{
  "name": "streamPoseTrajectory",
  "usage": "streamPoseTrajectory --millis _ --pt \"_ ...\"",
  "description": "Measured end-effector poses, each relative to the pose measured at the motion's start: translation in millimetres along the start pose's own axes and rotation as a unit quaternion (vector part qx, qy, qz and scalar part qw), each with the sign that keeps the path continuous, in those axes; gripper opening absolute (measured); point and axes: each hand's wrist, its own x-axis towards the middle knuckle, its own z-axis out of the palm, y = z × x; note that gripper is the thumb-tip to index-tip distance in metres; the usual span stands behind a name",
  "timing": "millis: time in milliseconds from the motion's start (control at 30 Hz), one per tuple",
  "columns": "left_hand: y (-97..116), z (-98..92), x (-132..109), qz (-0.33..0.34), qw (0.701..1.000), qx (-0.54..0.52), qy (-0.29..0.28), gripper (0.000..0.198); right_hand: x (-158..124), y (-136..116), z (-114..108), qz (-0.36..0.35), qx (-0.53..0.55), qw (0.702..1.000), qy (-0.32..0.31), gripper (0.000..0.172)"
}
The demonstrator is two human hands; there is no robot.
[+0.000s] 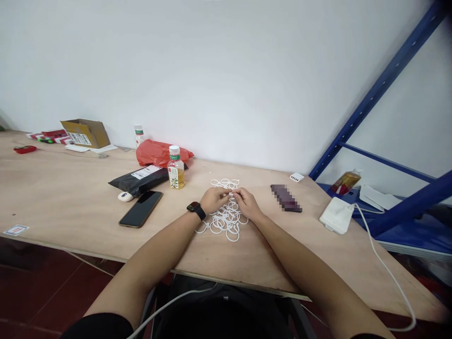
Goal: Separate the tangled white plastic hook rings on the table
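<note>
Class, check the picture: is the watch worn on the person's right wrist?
No, the black watch sits just behind the left hand, with none behind the right hand.

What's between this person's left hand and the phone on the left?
In the head view: the watch on the wrist of the left hand, then bare table up to the phone.

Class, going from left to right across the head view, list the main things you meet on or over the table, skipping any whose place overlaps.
Cardboard box, black-screened phone, nearer bottle, left hand, right hand, pixelated dark slab, white plugged-in block.
</note>
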Motion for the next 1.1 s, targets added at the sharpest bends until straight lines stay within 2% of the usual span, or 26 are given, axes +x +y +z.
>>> streamPoseTrajectory --millis 167,300,467,600,733,900,1000,1100 --pt "5 -0.6 0 -0.060 0.996 -0.060 0.007 0.027 0 -2 1 -0.014 -0.004 1.000 -0.010 0.015" --pt "5 0.9 1 -0.104 0.990 -0.086 0.037 0.023 1 -5 4 -0.035 -0.009 0.999 -0.018 0.015" --pt "2 4.0 4 -0.131 0.986 -0.089 0.059 0.018 0 -7 7 -0.071 -0.010 0.997 -0.028 0.017" --pt "-4 4.6 6 -0.129 0.985 -0.093 0.064 0.026 1 -5 6 -0.080 -0.025 0.996 -0.012 0.019" --pt "-17 -1.4 5 -0.099 0.992 -0.013 0.070 0.035 1 4 0 -0.053 -0.065 0.996 0.018 0.019" --pt "-35 -7.3 0 -0.097 0.980 0.173 -0.009 0.035 -1 15 -4 -0.028 -0.109 0.993 -0.033 0.014" --pt "-35 -5.0 -2 -0.092 0.972 0.212 -0.047 0.035 -2 16 -4 -0.023 -0.123 0.991 -0.042 0.014" --pt "-31 -2.4 -1 -0.094 0.968 0.225 -0.063 0.026 -1 17 -3 -0.017 -0.130 0.991 -0.031 0.014"
